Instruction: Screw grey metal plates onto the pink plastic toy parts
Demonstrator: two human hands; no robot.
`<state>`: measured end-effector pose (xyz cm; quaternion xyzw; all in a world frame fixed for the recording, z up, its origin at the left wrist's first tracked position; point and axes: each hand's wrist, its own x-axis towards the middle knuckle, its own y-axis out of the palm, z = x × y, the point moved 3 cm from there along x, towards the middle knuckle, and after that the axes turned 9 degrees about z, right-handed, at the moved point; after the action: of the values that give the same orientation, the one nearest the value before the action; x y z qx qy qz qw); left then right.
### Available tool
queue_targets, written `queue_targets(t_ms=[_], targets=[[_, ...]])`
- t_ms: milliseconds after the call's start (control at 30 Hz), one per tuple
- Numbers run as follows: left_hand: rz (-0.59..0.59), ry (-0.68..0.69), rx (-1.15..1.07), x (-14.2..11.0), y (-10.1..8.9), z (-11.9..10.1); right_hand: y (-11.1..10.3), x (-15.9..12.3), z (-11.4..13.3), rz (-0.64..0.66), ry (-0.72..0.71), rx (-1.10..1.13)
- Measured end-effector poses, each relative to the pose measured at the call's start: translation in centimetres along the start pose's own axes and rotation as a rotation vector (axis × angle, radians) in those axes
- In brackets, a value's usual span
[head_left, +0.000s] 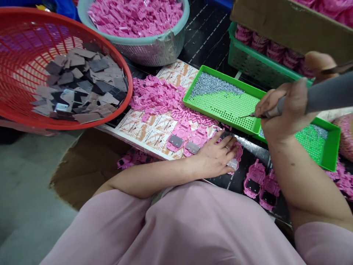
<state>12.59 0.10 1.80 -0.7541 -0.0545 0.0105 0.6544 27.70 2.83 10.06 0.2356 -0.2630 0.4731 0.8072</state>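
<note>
My left hand (220,151) lies flat with its fingers spread over a pink plastic casing (237,156), partly hiding it and a plate on it. Just left of that hand sit two pink casings (180,135), each with a grey rectangular plate. My right hand (286,106) is wrapped around a grey electric screwdriver (328,92). Its thin bit points left above a green perforated tray (220,116) of small silver screws (215,85). Below my right wrist, two more pink casings (254,180) with black plates rest on the dark bench.
A red basket (125,92) of grey and black plates stands at left. Behind are a pale basin (154,48) of pink parts and a green crate (248,59) under a cardboard box (264,25). Loose pink pieces (157,95) lie mid-table. A blurred hand (321,64) shows behind the screwdriver.
</note>
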Motion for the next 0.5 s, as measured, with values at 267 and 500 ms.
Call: queue_targets(t_ms=[267,500], targets=[[0.032,-0.004,-0.02,0.0,-0.2,0.0,0.3,-0.3,-2.7,0.076,0.07,-0.128],[0.029,-0.011,-0.024,0.0,-0.1,0.0,0.7,0.0,-2.5,0.098,0.137,-0.155]])
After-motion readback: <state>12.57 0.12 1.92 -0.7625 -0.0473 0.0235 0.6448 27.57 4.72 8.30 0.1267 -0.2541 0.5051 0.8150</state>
